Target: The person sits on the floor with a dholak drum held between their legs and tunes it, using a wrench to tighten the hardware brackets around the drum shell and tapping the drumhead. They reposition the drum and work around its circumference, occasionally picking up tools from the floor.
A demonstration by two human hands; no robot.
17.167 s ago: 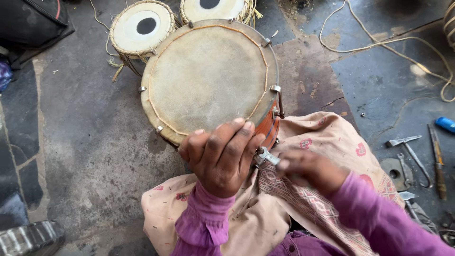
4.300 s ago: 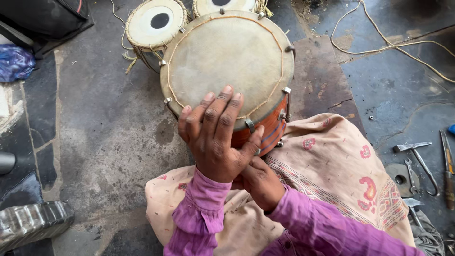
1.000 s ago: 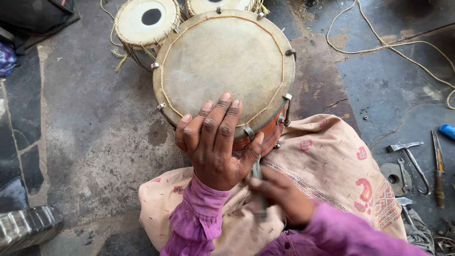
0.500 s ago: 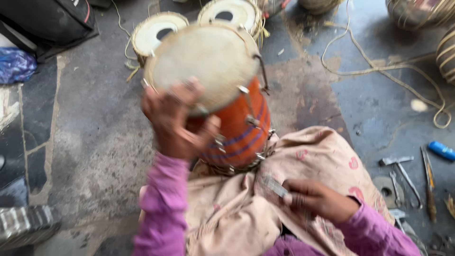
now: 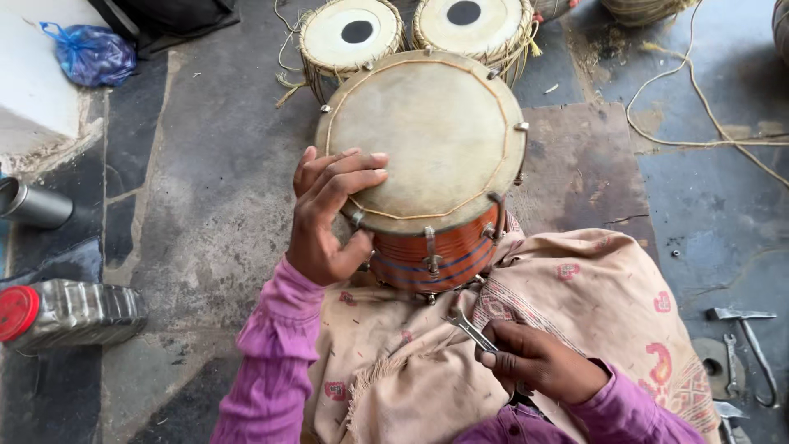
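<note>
An orange-bodied drum (image 5: 427, 148) with a pale skin head and metal tuning hooks stands between my knees, resting against a beige patterned cloth (image 5: 575, 304) over my lap. My left hand (image 5: 329, 218) grips the drum's near-left rim, fingers spread onto the skin. Lower right, my right hand (image 5: 534, 362) holds a small metal spanner (image 5: 468, 327), its jaw pointing up-left toward the hooks at the drum's base, a short gap away.
Two small rope-laced drums (image 5: 353, 37) (image 5: 468, 20) stand behind. A plastic bottle with a red cap (image 5: 66, 311) and a metal cylinder (image 5: 33, 205) lie left, a blue bag (image 5: 90, 53) top left. A hammer and spanners (image 5: 740, 345) lie right, and cord (image 5: 699, 123) trails across the stone floor.
Half a second ago the drum was tipped, showing more of its orange side; now it sits more upright. My left hand has moved to the near-left rim. My right hand keeps the spanner low.
</note>
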